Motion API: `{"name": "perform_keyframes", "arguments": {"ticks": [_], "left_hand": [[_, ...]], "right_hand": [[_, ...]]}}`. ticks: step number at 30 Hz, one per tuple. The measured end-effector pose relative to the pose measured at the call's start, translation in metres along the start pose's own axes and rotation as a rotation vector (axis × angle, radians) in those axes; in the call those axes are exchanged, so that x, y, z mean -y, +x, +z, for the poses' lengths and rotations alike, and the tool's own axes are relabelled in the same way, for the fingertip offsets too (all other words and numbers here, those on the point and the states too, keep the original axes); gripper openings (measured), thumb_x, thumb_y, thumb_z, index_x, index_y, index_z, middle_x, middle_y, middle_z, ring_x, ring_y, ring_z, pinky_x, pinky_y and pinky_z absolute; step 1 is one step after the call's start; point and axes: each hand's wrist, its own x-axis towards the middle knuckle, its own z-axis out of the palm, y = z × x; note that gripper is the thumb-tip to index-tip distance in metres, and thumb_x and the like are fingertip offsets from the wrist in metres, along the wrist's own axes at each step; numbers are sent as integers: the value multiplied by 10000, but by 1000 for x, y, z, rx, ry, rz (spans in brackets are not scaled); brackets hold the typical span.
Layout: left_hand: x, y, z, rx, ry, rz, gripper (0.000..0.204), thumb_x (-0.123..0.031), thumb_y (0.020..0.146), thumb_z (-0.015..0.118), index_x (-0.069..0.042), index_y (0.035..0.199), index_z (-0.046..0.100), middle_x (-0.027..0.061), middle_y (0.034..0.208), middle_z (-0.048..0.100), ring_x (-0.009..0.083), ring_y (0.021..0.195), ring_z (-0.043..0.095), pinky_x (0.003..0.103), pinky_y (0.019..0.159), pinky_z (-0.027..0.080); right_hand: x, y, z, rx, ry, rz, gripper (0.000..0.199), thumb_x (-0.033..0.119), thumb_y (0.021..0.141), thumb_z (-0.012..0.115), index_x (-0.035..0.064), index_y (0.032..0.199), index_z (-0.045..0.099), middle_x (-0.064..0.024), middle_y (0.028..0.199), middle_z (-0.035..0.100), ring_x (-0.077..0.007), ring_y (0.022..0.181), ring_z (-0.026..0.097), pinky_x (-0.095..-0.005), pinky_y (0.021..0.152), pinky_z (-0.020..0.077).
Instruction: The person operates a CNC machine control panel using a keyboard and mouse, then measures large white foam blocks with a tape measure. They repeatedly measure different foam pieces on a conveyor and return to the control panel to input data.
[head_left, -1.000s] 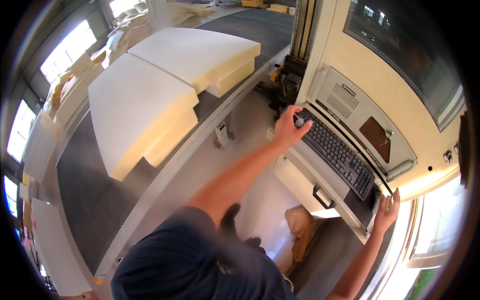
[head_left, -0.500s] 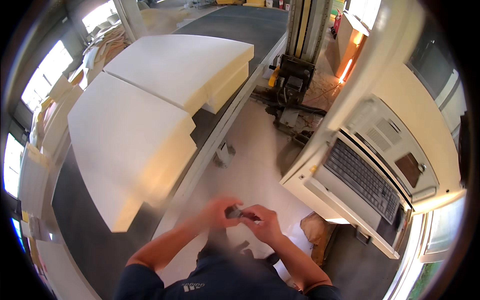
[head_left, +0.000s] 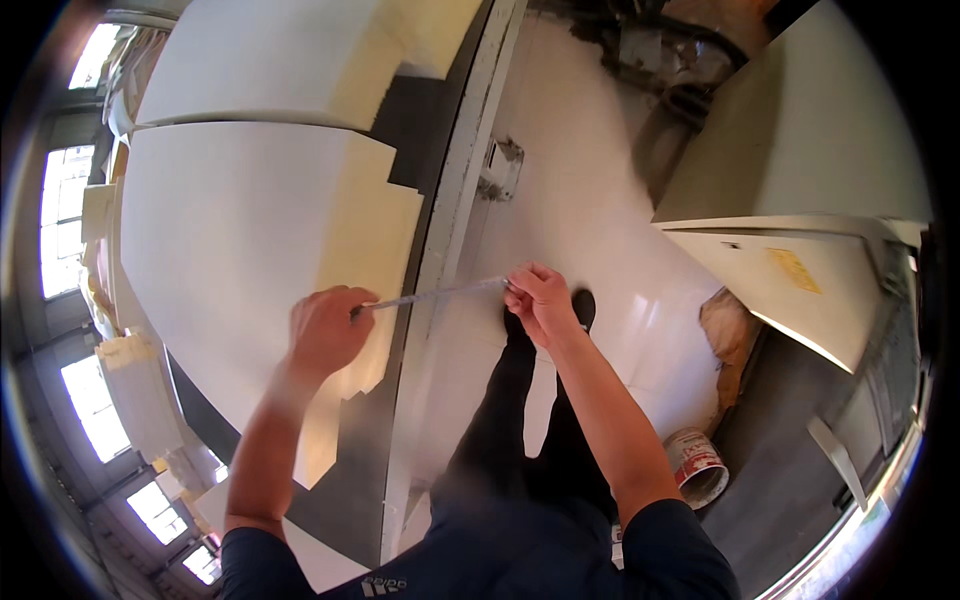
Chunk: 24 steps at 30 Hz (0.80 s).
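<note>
A thin grey measuring tape (head_left: 440, 294) is stretched almost level between my hands. My left hand (head_left: 328, 327) is closed around one end, where a small dark part shows by the fingers; the rest is hidden in the palm. The opposite end is pinched in the fingertips of my right hand (head_left: 540, 300), over the pale floor. Under my left hand lies a large white-topped foam block (head_left: 240, 220) with yellowish, stepped sides. Beyond it a second foam block (head_left: 270, 60) lies alongside, a narrow seam between them. Both rest on a dark table (head_left: 412, 135).
A pale metal rail (head_left: 462, 150) edges the table. On the right stands a beige cabinet (head_left: 780, 290), with a brown crumpled bag (head_left: 728, 335) and a red-and-white bucket (head_left: 697, 462) near it. Dark machine parts (head_left: 650, 55) sit at the far right. Foam pieces (head_left: 135, 390) are stacked at left.
My hands have moved apart, and the tape now spans between them. My left hand has gone left over the foam block. The view has turned downward, and the keyboard is out of sight.
</note>
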Motion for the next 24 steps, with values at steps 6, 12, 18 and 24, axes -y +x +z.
{"name": "perform_keyframes", "arguments": {"ticks": [6,12,18,24], "left_hand": [[5,95,30,59,683,-38,115,-150,812,618,-77,755,686,128,707,663,357,719,648,479,663,501],[-11,173,74,149,1073,-74,169,-136,839,588,-63,716,678,173,678,646,362,686,650,482,682,521],[-22,197,96,184,1169,-148,181,-128,832,605,-52,684,676,198,674,637,367,704,660,472,661,527],[-31,250,96,203,1298,-94,165,-102,826,580,-38,757,716,194,746,669,379,735,663,481,692,537]], "right_hand": [[-67,108,-50,-41,-18,179,250,270,959,658,34,1031,616,-53,871,636,-165,799,647,-294,702,531],[-193,108,-165,-147,-74,380,321,270,958,659,-2,1122,615,-58,921,661,-158,832,661,-314,747,552],[-218,84,-196,-45,-113,484,286,204,962,647,-20,1134,605,-79,924,677,-173,819,675,-301,741,557],[-207,97,-214,-10,-194,385,284,129,943,656,-38,1164,595,-61,927,678,-146,841,664,-279,763,537]]}}
